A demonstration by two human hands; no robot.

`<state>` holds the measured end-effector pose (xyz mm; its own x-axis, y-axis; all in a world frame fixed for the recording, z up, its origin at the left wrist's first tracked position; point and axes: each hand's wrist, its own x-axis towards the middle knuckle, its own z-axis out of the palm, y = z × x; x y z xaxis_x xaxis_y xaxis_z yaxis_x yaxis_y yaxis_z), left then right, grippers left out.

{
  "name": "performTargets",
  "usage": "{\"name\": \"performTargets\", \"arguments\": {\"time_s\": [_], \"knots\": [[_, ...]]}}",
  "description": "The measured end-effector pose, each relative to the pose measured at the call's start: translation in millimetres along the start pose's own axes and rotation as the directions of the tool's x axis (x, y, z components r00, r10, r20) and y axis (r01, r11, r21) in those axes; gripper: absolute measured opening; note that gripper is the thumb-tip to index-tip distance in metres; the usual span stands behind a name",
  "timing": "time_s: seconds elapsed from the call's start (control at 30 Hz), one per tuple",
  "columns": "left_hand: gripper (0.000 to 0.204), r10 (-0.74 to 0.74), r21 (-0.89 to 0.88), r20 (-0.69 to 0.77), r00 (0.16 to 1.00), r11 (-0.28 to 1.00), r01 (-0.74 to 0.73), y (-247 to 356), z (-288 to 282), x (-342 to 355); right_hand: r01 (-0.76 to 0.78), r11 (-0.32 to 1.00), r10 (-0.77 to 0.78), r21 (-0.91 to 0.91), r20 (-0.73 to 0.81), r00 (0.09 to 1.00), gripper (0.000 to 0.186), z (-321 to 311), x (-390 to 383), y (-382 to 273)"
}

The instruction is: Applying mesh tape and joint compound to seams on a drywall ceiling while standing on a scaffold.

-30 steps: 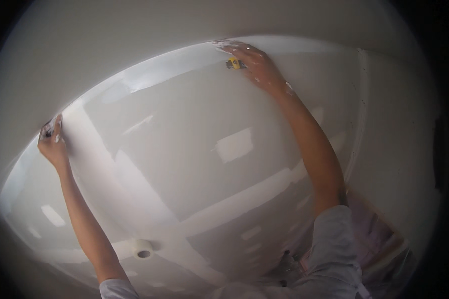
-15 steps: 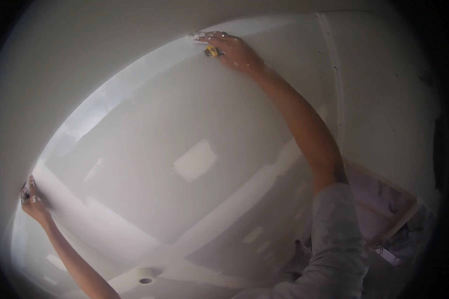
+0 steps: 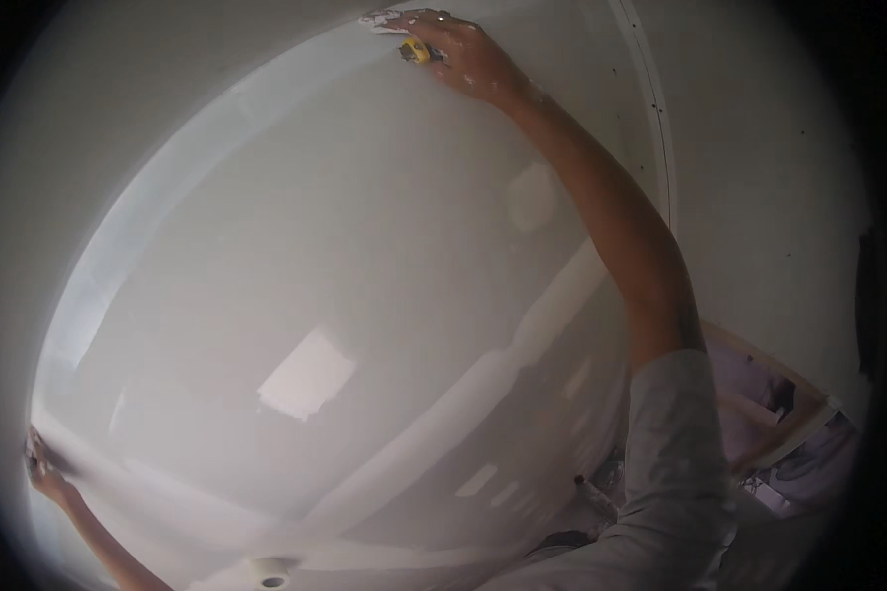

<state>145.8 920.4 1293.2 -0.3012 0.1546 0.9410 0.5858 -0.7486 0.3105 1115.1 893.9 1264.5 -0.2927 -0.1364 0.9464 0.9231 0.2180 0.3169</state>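
A pale strip of joint tape [image 3: 182, 158] runs along the curved-looking corner where two drywall surfaces meet. My right hand [image 3: 463, 59] reaches up to the upper part of this strip, its fingertips smeared with white compound against the corner. Tucked in its grip is a hand tool with a yellow-and-black end [image 3: 416, 51]; its exact kind is hidden. Far to the left, my left hand [image 3: 47, 471] is at the lower part of the same corner, fingers bunched and whitened. Whatever it pinches is too small to make out.
Drywall panels [image 3: 355, 236] carry white compound bands [image 3: 424, 433] and a square patch [image 3: 308, 374]. A round fixture [image 3: 270, 573] shows at the lower edge. To the right are a screw-dotted panel seam [image 3: 657, 108] and a wood-framed opening [image 3: 759, 394] with a pinkish interior.
My view has shifted, so the patch appears lower and farther left. My left hand now appears lower at the left, and my right hand higher, still gripping the yellow-and-black tool.
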Motion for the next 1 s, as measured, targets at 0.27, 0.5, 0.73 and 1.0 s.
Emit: {"name": "performTargets", "arguments": {"time_s": [0.27, 0.5, 0.73, 1.0], "knots": [[0.043, -0.043, -0.062, 0.055, 0.998, 0.997, 0.047, -12.2, -35.1, 4.1, 0.045, 0.998, -0.044, 0.051, -0.013, 0.999, 0.045, -34.3, -11.6, 45.0], [0.044, 0.03, 0.006, 0.085, 0.996, 1.0, -0.03, -22.9, -50.3, 5.7, -0.068, 0.998, 0.068, 0.018, 0.014, 0.998, 0.044, -52.6, -25.7, 81.4], [0.043, -0.042, 0.192, 0.012, 0.999, 0.981, 0.039, -19.9, -48.5, 9.1, -0.131, 0.991, 0.13, -0.03, -0.028, 0.991, 0.051, -44.8, -36.9, 117.8], [0.044, -0.048, 0.255, -0.071, 0.996, 0.965, 0.064, 7.2, -12.0, -1.3, -0.244, 0.967, 0.237, -0.072, -0.091, 0.967, 0.06, -60.6, -68.6, 173.4]]}}
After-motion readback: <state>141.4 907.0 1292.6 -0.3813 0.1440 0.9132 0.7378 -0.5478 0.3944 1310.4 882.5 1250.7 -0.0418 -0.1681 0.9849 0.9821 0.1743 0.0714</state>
